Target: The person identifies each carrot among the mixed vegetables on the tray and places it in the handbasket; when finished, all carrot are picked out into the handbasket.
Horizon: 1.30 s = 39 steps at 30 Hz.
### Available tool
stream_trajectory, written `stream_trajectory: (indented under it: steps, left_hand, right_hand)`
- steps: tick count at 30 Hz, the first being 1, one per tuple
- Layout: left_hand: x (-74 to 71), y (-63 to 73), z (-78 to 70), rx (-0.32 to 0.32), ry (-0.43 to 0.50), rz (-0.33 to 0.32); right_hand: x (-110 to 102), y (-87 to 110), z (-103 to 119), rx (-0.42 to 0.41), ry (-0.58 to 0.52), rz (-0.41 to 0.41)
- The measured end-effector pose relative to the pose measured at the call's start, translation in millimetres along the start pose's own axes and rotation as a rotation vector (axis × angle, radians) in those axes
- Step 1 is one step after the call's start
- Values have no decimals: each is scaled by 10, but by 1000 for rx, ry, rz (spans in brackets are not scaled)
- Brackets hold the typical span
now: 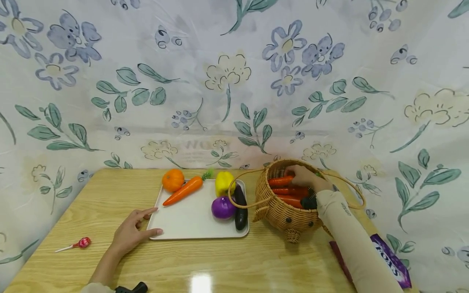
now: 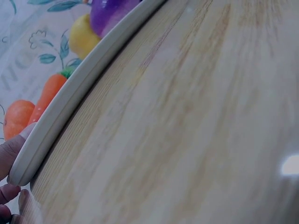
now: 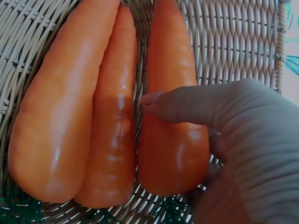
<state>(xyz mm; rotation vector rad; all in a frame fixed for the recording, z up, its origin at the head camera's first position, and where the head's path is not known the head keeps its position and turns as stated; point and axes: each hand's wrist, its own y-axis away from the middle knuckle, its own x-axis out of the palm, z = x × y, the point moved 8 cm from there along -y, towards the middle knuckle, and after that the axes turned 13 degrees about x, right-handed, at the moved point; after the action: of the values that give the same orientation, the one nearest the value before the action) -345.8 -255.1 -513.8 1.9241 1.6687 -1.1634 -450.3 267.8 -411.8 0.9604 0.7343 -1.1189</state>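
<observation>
My left hand (image 1: 130,232) holds the front left corner of a white tray (image 1: 179,228), the thumb laid over the rim (image 2: 70,93) in the left wrist view. On the tray lie an orange pumpkin (image 1: 173,180), a carrot (image 1: 185,191), a yellow bell pepper (image 1: 224,183), a round purple vegetable (image 1: 222,207) and an eggplant (image 1: 240,209). Inside a wicker basket (image 1: 282,219), my right hand (image 1: 302,178) grips one of the carrots (image 3: 173,154). Its thumb crosses the top; the other fingers are mostly hidden behind. Two more carrots (image 3: 51,116) lie alongside.
One basket handle (image 1: 239,177) arches over the tray's right edge. A wrapped lollipop (image 1: 84,243) lies at the table's left. A purple package (image 1: 392,260) sits beyond my right sleeve. Floral cloth (image 1: 220,101) hangs behind the table.
</observation>
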Motion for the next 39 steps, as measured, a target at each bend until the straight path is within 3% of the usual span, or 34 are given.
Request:
stream_trajectory:
  steps: [12,21,31,36,39]
  left_hand:
    - [-7,2,28,5,-6,-7]
    - [-6,2,13,-7,1,0]
    - [-43,9,-1,-6,2,-1]
    - [-14,19,-11,-4,21,2]
    - [-21,18,5,-14,25,4]
  right_hand:
    - [34,-47,-32,-12,114,-18]
    - [60,-24,-30,15,118,11]
    - [-32,5,55,-17,3,-41]
    - [-143,61,160,-57,-77,-93]
    - [-224,102,270,-76,-72,-109]
